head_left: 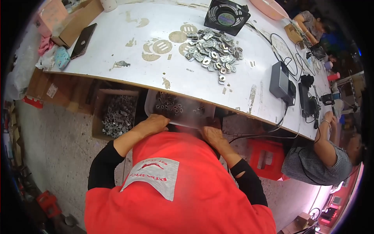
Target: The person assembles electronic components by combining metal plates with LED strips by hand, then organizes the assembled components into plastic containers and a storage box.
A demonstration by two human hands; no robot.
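Observation:
A clear plastic tray [187, 113] with several small metal parts in it sits at my lap, just under the edge of the white table [117, 46]. My left hand [154, 123] grips the tray's near left rim. My right hand [212, 134] grips its near right rim. A heap of metal parts [212, 48] lies on the table top beyond the tray. My red apron fills the lower middle of the view.
A cardboard box of metal parts [117, 115] stands on the floor at my left. A black fan [227, 16], a phone [83, 40], a black power box [280, 80] and cables lie on the table. Another person [323, 156] sits at right, next to a red stool [267, 158].

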